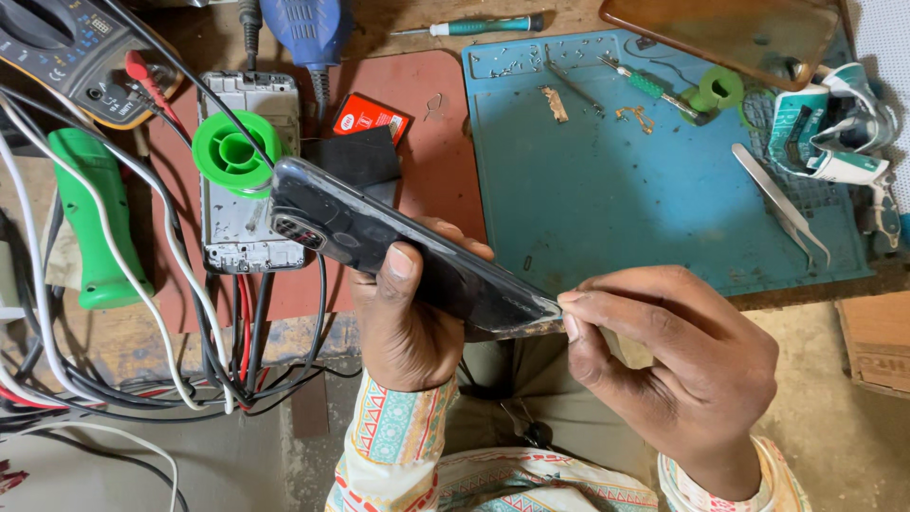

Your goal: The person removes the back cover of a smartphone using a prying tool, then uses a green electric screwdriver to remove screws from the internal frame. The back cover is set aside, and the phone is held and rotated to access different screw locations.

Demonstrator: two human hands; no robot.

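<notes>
Patterned sleeves frame both hands low in the head view, and between them a dark smartphone is held edge-on above the lap, just off the front edge of the desk. The left hand wraps the phone's middle from below, thumb pressed on the near face and fingers curled behind, so it is clenched around the body. The right hand is pinched at the phone's lower right corner, thumb and forefinger closed on what looks like a thin pick or blade at the seam; the tool itself is too small to make out.

Judging by its look, the phone is light, rigid and glossy, so slippery in bare fingers, and its glass faces and camera cluster are likely fragile. The long side frame seems the safest place to grip, as the left hand does, leaving the corner free and keeping pressure off the flat faces.

On the desk behind lie a blue work mat, metal tweezers, a green solder spool on an opened phone chassis, and a green-handled tool.
</notes>
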